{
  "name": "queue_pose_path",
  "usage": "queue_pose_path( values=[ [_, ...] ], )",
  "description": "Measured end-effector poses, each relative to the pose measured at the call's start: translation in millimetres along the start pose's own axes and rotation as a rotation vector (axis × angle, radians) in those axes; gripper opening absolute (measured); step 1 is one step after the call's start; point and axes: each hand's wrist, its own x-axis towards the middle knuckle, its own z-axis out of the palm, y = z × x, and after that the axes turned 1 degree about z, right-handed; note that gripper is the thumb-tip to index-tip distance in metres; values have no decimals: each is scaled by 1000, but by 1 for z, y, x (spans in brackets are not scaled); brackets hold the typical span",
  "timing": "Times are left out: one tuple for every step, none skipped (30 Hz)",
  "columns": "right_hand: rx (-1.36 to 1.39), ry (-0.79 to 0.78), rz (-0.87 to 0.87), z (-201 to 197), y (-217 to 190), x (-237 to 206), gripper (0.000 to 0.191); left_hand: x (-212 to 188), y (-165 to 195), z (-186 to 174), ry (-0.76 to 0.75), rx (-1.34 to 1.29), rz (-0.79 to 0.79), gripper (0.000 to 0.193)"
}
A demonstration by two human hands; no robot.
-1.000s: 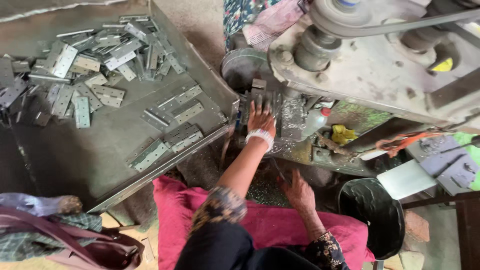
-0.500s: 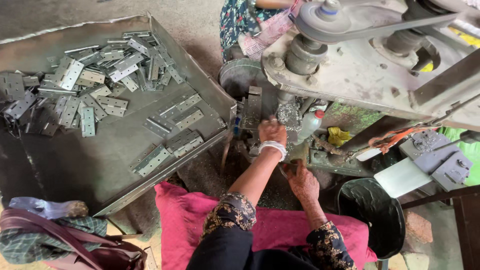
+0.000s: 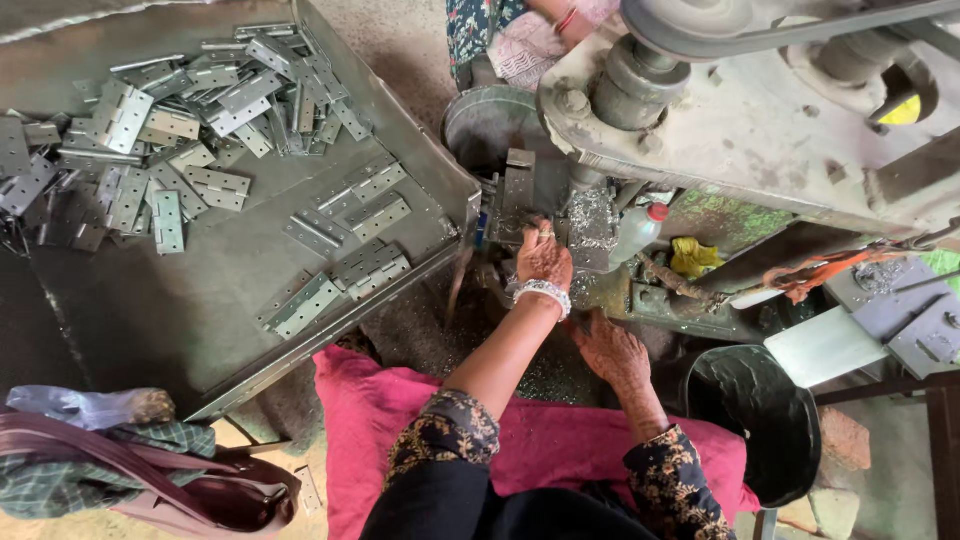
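My left hand [image 3: 543,256], with a beaded bangle at the wrist, reaches into the work spot of a grey machine [image 3: 740,130], just below its spindle. Its fingertips touch an upright metal hinge [image 3: 517,192] held in the fixture; they are hidden, so I cannot tell if they grip it. My right hand [image 3: 612,350] rests palm down lower on the machine's base, among metal shavings, fingers apart and holding nothing. A sloping metal tray [image 3: 200,310] to the left carries several flat hinges [image 3: 190,130].
A metal bucket [image 3: 490,120] stands behind the fixture and a black tub [image 3: 755,415] sits at my right knee. A plastic bottle [image 3: 637,232] and a yellow rag [image 3: 694,256] lie on the machine. A bag [image 3: 150,480] lies bottom left. Another person's patterned clothing [image 3: 510,40] shows at the top.
My left hand stays at the fixture. My right hand has crept slightly up toward the machine base. The view has shifted a little.
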Motion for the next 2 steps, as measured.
queue_pose_path(
  values=[
    [19, -41, 32, 11, 1, -3, 70, -2, 0, 0, -28, -8, 3, 33],
    [34, -76, 63, 20, 3, -4, 72, -2, 1, -4, -49, -18, 5, 33]
  ],
)
